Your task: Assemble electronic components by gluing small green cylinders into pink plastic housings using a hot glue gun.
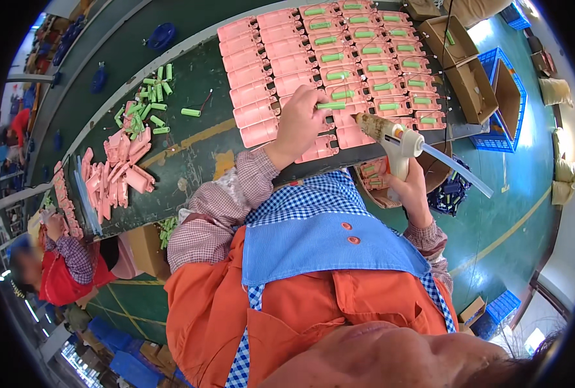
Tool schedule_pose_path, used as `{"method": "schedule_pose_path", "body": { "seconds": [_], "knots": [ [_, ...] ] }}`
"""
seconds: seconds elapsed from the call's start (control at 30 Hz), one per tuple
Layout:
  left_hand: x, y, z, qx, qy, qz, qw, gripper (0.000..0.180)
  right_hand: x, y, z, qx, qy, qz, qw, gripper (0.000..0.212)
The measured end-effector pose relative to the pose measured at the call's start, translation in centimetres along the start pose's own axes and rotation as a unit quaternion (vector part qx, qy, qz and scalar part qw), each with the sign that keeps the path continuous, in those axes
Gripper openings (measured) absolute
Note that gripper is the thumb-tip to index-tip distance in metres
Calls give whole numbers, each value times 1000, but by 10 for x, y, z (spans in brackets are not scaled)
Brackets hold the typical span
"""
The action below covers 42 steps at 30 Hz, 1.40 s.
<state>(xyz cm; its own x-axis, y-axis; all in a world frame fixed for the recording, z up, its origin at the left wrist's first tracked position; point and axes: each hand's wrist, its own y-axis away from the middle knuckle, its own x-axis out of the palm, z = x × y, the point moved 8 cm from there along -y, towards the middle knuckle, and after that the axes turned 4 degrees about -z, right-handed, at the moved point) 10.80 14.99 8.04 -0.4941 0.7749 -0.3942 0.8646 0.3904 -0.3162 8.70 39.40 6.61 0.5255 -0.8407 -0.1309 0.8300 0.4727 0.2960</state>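
My left hand (299,123) pinches one end of a green battery cell (331,105) above the rows of pink plastic housings (252,94). In my right hand (412,189) is a hot glue gun (397,145), its brownish, stained nozzle pointing left at a housing just under the cell. A long translucent glue stick (459,169) sticks out of the gun's back end. Many housings in the columns on the right hold a green cell with thin wires; those in the left columns show no cell.
Loose green cells (155,94) and a heap of pink housings (116,171) lie on the dark green table (190,145). Cardboard boxes (472,90) and a blue crate (514,103) stand at the right. A co-worker in red (74,275) sits at the left.
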Motion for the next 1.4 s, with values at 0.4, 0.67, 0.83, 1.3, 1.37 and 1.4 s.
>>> {"method": "schedule_pose_path", "body": {
  "seconds": [0.4,0.67,0.83,1.3,1.37,1.4],
  "knots": [
    [59,8,-9,174,-195,-13,965,26,-13,12,6,-19,-7,-36,999,25],
    [70,9,-4,181,-229,10,957,12,-11,7,8,-48,-20,-25,998,24],
    [72,7,-4,179,-219,5,959,10,-11,1,0,2,-16,-36,999,24],
    [7,1,-26,120,-146,-43,981,13,-6,17,7,19,10,-54,998,31],
    [-23,1,-16,109,-176,-53,977,12,-9,15,0,6,-18,-54,998,35],
    [-40,-1,-9,101,-188,-59,975,11,-10,13,-4,6,-19,-57,998,36]
  ]
}}
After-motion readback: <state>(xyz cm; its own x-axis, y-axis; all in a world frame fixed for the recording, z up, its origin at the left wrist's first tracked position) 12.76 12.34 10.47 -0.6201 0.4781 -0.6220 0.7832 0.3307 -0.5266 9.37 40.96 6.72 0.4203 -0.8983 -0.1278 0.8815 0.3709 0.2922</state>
